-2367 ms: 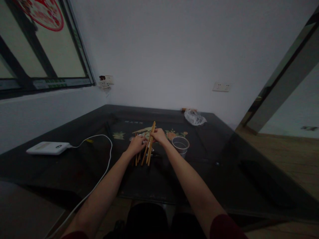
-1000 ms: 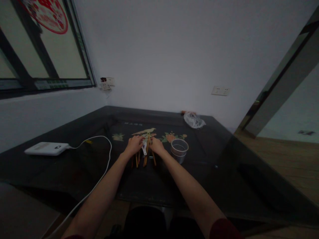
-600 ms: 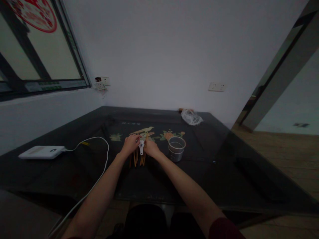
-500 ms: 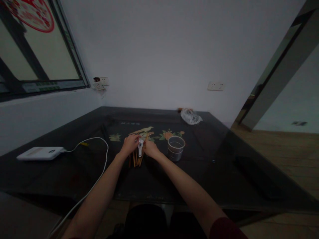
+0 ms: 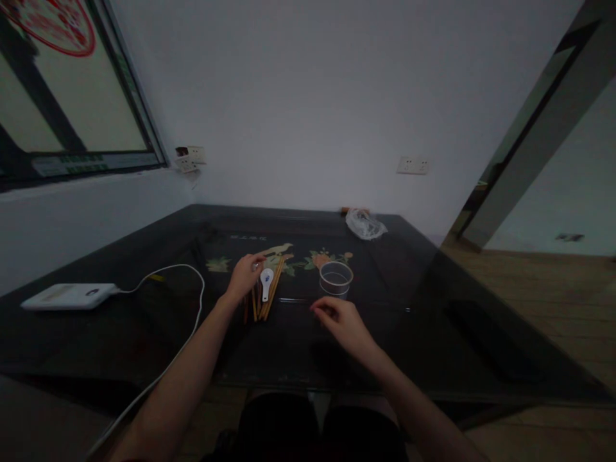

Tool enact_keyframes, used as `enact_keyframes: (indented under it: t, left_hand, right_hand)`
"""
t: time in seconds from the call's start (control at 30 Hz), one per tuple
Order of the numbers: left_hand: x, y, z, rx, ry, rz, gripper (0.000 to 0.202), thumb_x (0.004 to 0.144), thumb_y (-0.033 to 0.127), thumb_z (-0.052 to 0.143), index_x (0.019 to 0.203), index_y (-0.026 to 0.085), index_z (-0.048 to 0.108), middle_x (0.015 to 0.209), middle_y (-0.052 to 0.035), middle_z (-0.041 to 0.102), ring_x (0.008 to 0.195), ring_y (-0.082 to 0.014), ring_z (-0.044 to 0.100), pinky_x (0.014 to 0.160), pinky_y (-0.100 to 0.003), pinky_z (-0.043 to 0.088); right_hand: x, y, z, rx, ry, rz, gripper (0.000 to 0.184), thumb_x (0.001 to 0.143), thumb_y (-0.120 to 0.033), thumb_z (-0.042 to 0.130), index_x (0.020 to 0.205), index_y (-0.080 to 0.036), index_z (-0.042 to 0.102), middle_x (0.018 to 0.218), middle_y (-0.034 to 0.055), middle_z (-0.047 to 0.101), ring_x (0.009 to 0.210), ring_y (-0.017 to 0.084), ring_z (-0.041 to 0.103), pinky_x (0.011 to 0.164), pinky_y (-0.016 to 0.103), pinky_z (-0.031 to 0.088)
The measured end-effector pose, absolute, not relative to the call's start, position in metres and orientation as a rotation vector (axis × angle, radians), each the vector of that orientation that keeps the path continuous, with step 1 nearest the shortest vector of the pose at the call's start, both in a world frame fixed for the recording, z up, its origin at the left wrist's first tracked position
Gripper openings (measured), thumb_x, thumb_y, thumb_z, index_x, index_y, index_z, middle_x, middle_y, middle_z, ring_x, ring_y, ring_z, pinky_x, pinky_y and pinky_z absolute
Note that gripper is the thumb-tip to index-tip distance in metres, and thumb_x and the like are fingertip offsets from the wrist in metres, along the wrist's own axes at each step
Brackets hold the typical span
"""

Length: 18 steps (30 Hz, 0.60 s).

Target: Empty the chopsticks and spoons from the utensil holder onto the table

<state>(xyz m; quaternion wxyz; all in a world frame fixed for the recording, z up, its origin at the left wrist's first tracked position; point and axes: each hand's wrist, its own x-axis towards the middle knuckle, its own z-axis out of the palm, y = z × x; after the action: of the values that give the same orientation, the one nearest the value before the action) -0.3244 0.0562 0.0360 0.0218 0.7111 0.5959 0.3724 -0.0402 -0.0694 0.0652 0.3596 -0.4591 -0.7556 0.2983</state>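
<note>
A bundle of wooden chopsticks (image 5: 274, 292) lies on the dark table, tips toward me. On top of the bundle rests a white soup spoon (image 5: 266, 277) with a blue mark, its bowl facing away from me. My left hand (image 5: 245, 276) is at the left upper end of the bundle, fingers bent and closed beside the spoon bowl. Something small and shiny shows at its fingertips, too small to name. My right hand (image 5: 344, 321) hovers in front of a metal mesh cup (image 5: 335, 277), fingers loosely curved with nothing visible in them. It partly hides the cup's lower part.
A white power bank (image 5: 70, 296) with a white cable (image 5: 199, 308) lies on the left of the table (image 5: 283, 356). A crumpled clear plastic bag (image 5: 366, 224) sits at the back. A dark flat object (image 5: 491, 340) lies on the right.
My right hand has left the spoon and chopsticks and moved right and nearer to me, in front of the cup. My left hand has stayed by the bundle. The view has shifted slightly.
</note>
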Motion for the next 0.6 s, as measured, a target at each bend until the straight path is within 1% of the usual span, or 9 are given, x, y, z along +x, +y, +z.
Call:
enact_keyframes:
  t: [0.1,0.17,0.23,0.3,0.37,0.43,0.6]
  left_hand:
    - [-0.297,0.047,0.044,2.126,1.581,1.293,0.027,0.079,0.02,0.046,0.097,0.015,0.065,0.103,-0.0096,0.066,0.096,-0.0209,0.06,0.086,-0.036,0.048]
    - [-0.272,0.039,0.049,2.102,1.391,1.219,0.025,0.08,0.021,0.046,0.097,0.016,0.064,0.104,-0.0091,0.066,0.094,-0.0193,0.062,0.081,-0.033,0.05]
    - [-0.246,0.03,0.051,2.137,1.25,1.047,0.027,0.079,0.022,0.049,0.102,0.016,0.063,0.104,-0.009,0.067,0.09,-0.0184,0.063,0.077,-0.032,0.051]
    - [-0.223,0.022,0.051,2.164,1.171,0.932,0.033,0.077,0.02,0.053,0.108,0.016,0.061,0.107,-0.0094,0.066,0.092,-0.0189,0.063,0.081,-0.033,0.051]
    - [-0.207,0.017,0.048,2.144,1.141,0.89,0.036,0.075,0.017,0.053,0.111,0.015,0.059,0.109,-0.0102,0.066,0.095,-0.0194,0.063,0.085,-0.033,0.05]
    - [-0.199,0.014,0.042,2.085,1.128,0.884,0.036,0.076,0.017,0.053,0.112,0.014,0.058,0.11,-0.0112,0.066,0.096,-0.0197,0.063,0.087,-0.033,0.049]
    - [-0.195,0.013,0.028,1.95,1.101,0.893,0.038,0.077,0.018,0.055,0.115,0.015,0.055,0.113,-0.013,0.065,0.1,-0.0212,0.063,0.09,-0.037,0.049]
  right_hand:
    - [0.011,-0.073,0.057,-1.283,-1.778,0.798,0.024,0.084,-0.034,0.049,0.082,-0.016,0.065,0.07,0.0028,0.065,0.063,0.014,0.059,0.058,0.024,0.044]
    - [0.037,-0.063,0.05,-1.343,-1.729,0.74,0.022,0.08,-0.034,0.052,0.085,-0.016,0.064,0.07,0.0029,0.063,0.062,0.015,0.058,0.058,0.025,0.044]
    - [0.051,-0.048,0.043,-1.376,-1.736,0.665,0.026,0.075,-0.032,0.058,0.095,-0.016,0.062,0.075,0.0024,0.063,0.065,0.015,0.058,0.061,0.026,0.045]
    - [0.053,-0.034,0.037,-1.396,-1.767,0.639,0.037,0.07,-0.029,0.064,0.104,-0.016,0.059,0.084,0.0035,0.063,0.068,0.014,0.059,0.065,0.027,0.047]
    - [0.047,-0.023,0.032,-1.42,-1.796,0.656,0.048,0.066,-0.026,0.068,0.11,-0.016,0.055,0.092,0.0052,0.063,0.071,0.014,0.06,0.068,0.028,0.048]
    - [0.038,-0.017,0.028,-1.455,-1.815,0.671,0.053,0.064,-0.024,0.071,0.114,-0.015,0.053,0.096,0.0066,0.063,0.075,0.015,0.06,0.07,0.028,0.048]
    - [0.025,-0.013,0.025,-1.534,-1.851,0.649,0.047,0.068,-0.024,0.071,0.112,-0.016,0.055,0.097,0.007,0.066,0.077,0.016,0.061,0.071,0.029,0.047]
